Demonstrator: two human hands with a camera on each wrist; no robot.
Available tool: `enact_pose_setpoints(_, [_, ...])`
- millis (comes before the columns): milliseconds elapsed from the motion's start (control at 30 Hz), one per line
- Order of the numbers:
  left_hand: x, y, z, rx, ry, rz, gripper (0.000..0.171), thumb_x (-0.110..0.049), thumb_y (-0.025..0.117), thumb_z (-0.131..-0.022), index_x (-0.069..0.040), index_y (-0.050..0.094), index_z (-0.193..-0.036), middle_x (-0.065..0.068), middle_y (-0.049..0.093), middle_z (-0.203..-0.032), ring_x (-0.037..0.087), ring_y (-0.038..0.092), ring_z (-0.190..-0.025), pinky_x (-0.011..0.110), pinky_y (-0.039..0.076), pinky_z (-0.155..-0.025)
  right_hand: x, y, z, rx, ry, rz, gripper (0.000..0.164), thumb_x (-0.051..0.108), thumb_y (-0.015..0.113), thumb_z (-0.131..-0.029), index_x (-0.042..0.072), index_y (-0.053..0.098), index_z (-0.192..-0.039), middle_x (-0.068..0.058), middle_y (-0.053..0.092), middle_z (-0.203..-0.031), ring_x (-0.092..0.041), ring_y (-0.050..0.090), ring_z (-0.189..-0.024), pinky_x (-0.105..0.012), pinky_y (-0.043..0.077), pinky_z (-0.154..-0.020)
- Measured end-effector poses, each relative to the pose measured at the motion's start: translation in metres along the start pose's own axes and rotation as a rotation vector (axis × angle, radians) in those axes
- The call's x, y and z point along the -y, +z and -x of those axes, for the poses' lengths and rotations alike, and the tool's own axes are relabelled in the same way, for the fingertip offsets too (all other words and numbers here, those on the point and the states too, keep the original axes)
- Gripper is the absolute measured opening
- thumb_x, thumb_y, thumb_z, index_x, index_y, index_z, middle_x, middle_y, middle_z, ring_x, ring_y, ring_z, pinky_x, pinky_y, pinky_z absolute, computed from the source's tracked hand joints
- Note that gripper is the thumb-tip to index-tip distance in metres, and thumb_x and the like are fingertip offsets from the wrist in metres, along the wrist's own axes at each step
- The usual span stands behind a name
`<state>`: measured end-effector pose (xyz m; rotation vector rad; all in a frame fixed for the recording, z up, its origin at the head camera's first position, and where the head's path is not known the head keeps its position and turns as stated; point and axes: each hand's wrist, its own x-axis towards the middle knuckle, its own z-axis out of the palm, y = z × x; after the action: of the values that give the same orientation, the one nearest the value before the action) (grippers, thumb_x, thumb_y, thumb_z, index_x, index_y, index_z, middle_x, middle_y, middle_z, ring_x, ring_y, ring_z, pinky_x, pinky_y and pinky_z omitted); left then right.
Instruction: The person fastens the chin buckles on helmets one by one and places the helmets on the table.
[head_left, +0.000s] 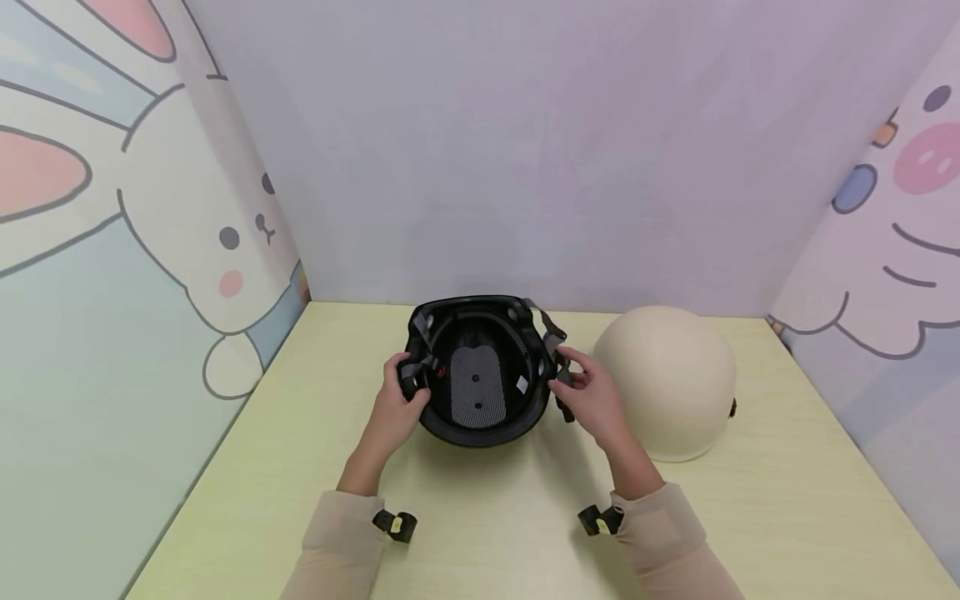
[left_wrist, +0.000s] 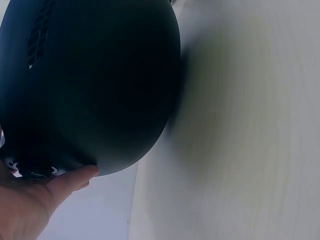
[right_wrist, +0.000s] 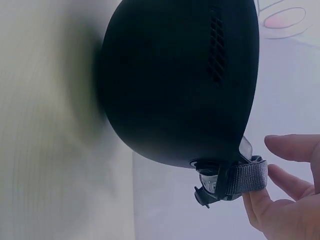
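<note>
Keep helmet (head_left: 477, 385) steady, gripping with left hand (head_left: 399, 410); handle strap (right_wrist: 248, 178) gently with right hand (head_left: 597, 402), touching, can't tell if pinching

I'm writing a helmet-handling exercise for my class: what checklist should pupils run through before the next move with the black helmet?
1. Black helmet showing its inside to the head camera: ok.
2. Left hand holding its left side: ok.
3. Right hand pinching the right strap: cannot tell; fingers touch it.
4. Straps joined across the opening: not ok; they lie at opposite sides.
5. Cream helmet apart from the black one: ok.
</note>
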<state>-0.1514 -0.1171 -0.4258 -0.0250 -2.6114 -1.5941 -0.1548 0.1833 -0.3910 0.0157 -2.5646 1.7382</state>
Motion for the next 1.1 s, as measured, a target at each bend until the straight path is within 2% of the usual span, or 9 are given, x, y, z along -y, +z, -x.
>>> enact_pose_setpoints(133, [0.000,0.000,0.001,0.003,-0.002,0.000,0.066,-0.017,0.056,-0.094,-0.018,0.020,-0.149,0.028,0.047,-0.132,0.035,0.051,-0.107,0.047,0.042,-0.085,0.000,-0.001,0.001,-0.022,-0.001,-0.074,0.053,-0.005,0.070,-0.084,0.005,0.058,-0.135,-0.021,0.055,-0.128,-0.034,0.061,-0.107,-0.029,0.051,-0.076])
enact_pose_setpoints(267, [0.001,0.000,0.000,0.003,-0.005,0.004,0.066,-0.017,0.056,-0.094,-0.018,0.020,-0.149,0.028,0.046,-0.133,0.035,0.051,-0.109,0.047,0.041,-0.087,-0.002,-0.001,0.001,-0.034,-0.003,-0.135,0.047,-0.012,0.068,-0.083,-0.003,0.060,-0.129,-0.018,0.049,-0.138,-0.036,0.059,-0.111,-0.022,0.050,-0.075])
enact_pose_setpoints(433, [0.000,0.000,0.000,0.000,-0.017,0.009,0.066,-0.017,0.056,-0.093,-0.019,0.020,-0.149,0.028,0.046,-0.134,0.036,0.051,-0.110,0.047,0.042,-0.087,-0.003,-0.004,0.001,-0.029,-0.003,-0.188,0.043,-0.016,0.066,-0.083,-0.010,0.059,-0.125,-0.017,0.046,-0.144,-0.037,0.057,-0.115,-0.019,0.050,-0.077])
enact_pose_setpoints(600, [0.000,0.000,0.000,0.004,-0.017,0.016,0.066,-0.018,0.057,-0.093,-0.019,0.021,-0.148,0.027,0.046,-0.134,0.036,0.051,-0.111,0.047,0.042,-0.088,-0.001,-0.010,0.003,-0.059,-0.016,-0.119,0.034,-0.009,0.068,-0.086,-0.010,0.064,-0.119,-0.017,0.053,-0.137,-0.033,0.059,-0.114,-0.016,0.049,-0.076])
enact_pose_setpoints(700, [0.000,-0.001,0.000,0.007,-0.007,0.018,0.066,-0.017,0.057,-0.093,-0.019,0.021,-0.148,0.027,0.046,-0.134,0.035,0.051,-0.111,0.047,0.042,-0.088,0.002,-0.012,0.005,-0.085,-0.037,-0.043,0.027,-0.003,0.070,-0.087,-0.008,0.068,-0.114,-0.016,0.060,-0.129,-0.030,0.062,-0.110,-0.014,0.048,-0.074])
enact_pose_setpoints(833, [0.000,-0.002,0.000,0.009,-0.003,0.022,0.066,-0.016,0.056,-0.093,-0.019,0.021,-0.148,0.026,0.046,-0.134,0.035,0.051,-0.111,0.047,0.041,-0.089,0.003,-0.012,0.004,-0.117,-0.045,0.004,0.022,0.004,0.072,-0.088,-0.005,0.072,-0.108,-0.013,0.065,-0.122,-0.027,0.062,-0.109,-0.012,0.047,-0.074])
enact_pose_setpoints(1100, [0.000,-0.002,-0.001,0.010,-0.005,0.023,0.066,-0.017,0.057,-0.092,-0.018,0.021,-0.148,0.027,0.046,-0.134,0.035,0.051,-0.111,0.047,0.042,-0.087,0.004,-0.007,0.001,-0.194,-0.049,-0.061,0.017,0.006,0.073,-0.088,-0.006,0.075,-0.099,-0.013,0.068,-0.116,-0.025,0.060,-0.114,-0.012,0.046,-0.077])
